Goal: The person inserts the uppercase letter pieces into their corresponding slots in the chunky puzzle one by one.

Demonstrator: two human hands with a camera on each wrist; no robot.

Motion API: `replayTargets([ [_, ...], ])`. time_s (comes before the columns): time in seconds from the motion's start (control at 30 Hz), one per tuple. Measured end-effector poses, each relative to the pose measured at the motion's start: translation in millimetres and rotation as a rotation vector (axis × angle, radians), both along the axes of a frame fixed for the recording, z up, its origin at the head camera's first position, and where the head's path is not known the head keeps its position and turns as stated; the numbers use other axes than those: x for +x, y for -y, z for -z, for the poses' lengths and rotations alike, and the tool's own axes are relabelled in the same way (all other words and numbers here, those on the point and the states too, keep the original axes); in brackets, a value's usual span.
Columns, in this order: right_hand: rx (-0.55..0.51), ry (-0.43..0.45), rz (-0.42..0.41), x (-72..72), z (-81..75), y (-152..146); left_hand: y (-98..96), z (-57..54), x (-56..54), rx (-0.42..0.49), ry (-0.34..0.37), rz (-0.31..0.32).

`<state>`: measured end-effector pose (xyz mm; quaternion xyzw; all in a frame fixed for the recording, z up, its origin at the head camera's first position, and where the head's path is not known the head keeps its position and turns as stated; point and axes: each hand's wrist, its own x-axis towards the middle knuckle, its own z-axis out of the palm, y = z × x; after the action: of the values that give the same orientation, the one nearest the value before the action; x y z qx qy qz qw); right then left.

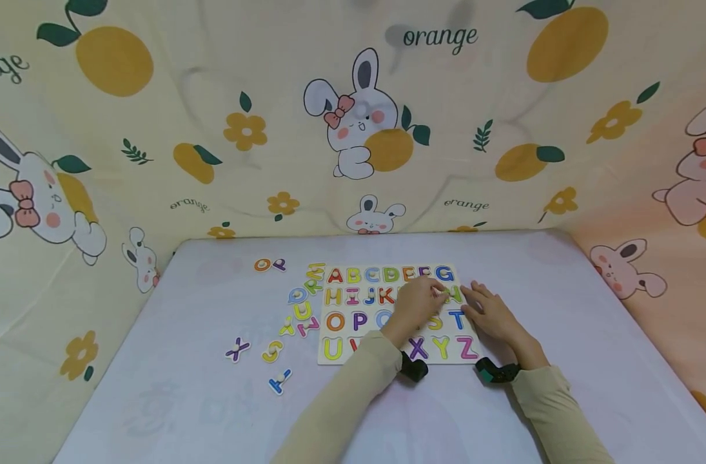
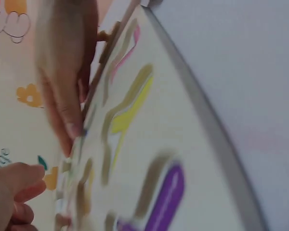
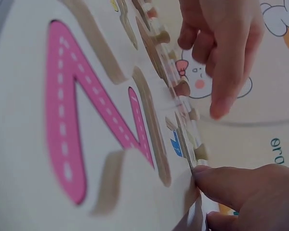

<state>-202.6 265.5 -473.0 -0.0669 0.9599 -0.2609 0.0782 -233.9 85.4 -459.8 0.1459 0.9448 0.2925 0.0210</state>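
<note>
A white alphabet puzzle board [image 1: 396,331] lies on the table, with knobbed letters seated in its upper rows. My left hand [image 1: 413,306] reaches over the middle of it, fingertips close by the green letter N [image 1: 454,295]. In the right wrist view the left hand [image 3: 229,53] has its index finger extended and the others bent, with no piece between them. My right hand [image 1: 494,317] lies at the board's right edge. There the right thumb [image 3: 226,185] touches the edge near the blue T slot [image 3: 176,143]; the right fingers [image 2: 67,108] look straight in the left wrist view.
Left of the board lie several loose letters, among them an orange O [image 1: 262,265], a blue Q [image 1: 297,296], a purple X [image 1: 237,349], a yellow S [image 1: 273,352] and a blue T [image 1: 280,381]. Behind the table hangs a printed cloth [image 1: 242,200].
</note>
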Motion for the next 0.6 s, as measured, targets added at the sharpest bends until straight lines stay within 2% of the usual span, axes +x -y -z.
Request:
replayTargets([
  [0.3,-0.011,0.009,-0.004,0.5,0.1,1.3,38.5,-12.2,8.3,0.095,0.016,0.039],
  [0.6,-0.025,0.033,-0.015,0.3,-1.2,0.1,83.3,-21.7,16.6,0.194,-0.053,0.097],
])
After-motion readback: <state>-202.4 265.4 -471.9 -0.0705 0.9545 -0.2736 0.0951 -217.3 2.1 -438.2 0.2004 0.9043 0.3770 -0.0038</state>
